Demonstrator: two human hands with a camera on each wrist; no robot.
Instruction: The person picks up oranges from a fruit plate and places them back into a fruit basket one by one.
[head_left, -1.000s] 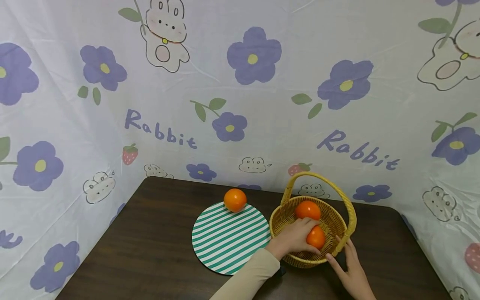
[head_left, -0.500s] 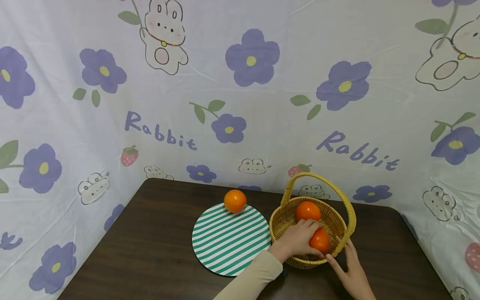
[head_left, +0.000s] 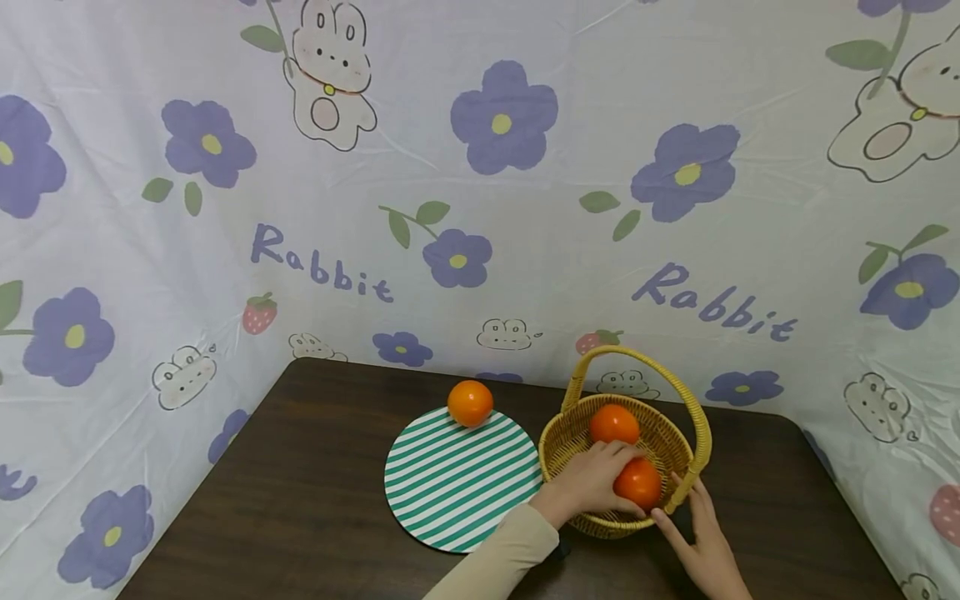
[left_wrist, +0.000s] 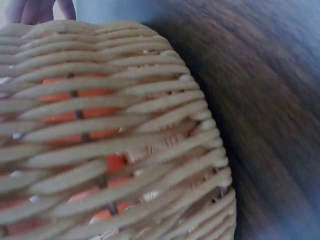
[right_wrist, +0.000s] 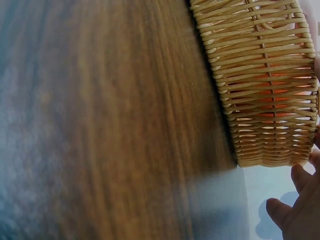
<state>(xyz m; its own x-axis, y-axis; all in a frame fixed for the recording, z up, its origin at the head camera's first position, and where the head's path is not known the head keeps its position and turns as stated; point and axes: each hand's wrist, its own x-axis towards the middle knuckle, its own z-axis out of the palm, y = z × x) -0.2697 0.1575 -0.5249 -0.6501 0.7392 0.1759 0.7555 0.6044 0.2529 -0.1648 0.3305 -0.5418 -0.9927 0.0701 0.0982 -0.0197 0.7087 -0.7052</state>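
My left hand (head_left: 596, 482) reaches over the near left rim into a wicker basket (head_left: 555, 446). Its fingers curl round a round orange-red fruit (head_left: 639, 483) at the basket's front right, covering part of it. A second orange-red fruit (head_left: 615, 423) lies behind it in the basket. At the front right rim, by the foot of the tall handle (head_left: 701, 417), my right hand (head_left: 705, 537) grips the basket with thumb and fingers. Both wrist views show the woven wall (left_wrist: 110, 115) close up, with orange-red showing through its gaps.
Left of the basket, a round green-and-white striped mat (head_left: 461, 483) lies on the dark wooden table (head_left: 300, 483). A lighter orange fruit (head_left: 470, 403) sits at the mat's back edge. A patterned cloth (head_left: 555, 250) hangs behind the table.
My left hand and its fruit have shifted slightly right and toward the near side within the basket. More of that fruit now shows. My right hand stays on the rim.
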